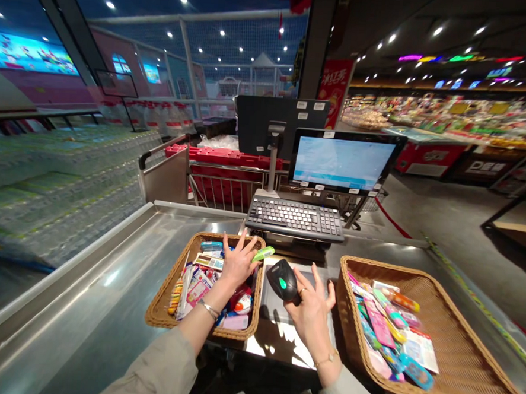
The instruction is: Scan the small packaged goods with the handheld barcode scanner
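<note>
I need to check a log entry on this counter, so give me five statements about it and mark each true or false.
1. The right hand holds a black scanner. True.
2. The left hand is over the left basket. True.
3. The left hand holds a red item. False: it holds a light green item.
4. The keyboard sits in front of the lit screen. True.
5. The left basket holds only one item. False: it holds many small items.
</note>
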The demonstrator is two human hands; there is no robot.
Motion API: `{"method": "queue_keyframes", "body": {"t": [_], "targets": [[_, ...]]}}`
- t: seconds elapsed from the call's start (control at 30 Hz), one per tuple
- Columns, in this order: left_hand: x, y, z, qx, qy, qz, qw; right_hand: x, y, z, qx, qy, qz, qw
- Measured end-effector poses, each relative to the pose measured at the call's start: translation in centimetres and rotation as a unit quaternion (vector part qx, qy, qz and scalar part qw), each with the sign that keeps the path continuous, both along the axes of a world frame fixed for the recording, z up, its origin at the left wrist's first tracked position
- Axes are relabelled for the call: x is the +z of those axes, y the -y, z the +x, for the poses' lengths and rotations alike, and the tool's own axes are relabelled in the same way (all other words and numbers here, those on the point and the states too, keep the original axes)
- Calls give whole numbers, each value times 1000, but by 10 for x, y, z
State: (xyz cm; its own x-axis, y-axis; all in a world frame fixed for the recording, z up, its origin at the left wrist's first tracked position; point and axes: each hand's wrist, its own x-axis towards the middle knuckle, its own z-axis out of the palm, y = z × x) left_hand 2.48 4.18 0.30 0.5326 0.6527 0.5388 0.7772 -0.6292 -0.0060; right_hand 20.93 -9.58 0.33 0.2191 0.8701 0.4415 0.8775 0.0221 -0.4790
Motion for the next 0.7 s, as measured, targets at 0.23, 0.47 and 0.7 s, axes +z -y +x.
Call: {"method": "queue_keyframes", "body": {"t": [0.23,0.47,0.7], "targets": [[1,-1,4,-1,0,6,1000,-2,2,5,-33,13,7,999],[2,-3,17,-17,11,22,1000,-8,7,18,-97,71,30,992],[7,-1,40,-48,18,21,998,-14,18,35,-147,96,38,984]]}}
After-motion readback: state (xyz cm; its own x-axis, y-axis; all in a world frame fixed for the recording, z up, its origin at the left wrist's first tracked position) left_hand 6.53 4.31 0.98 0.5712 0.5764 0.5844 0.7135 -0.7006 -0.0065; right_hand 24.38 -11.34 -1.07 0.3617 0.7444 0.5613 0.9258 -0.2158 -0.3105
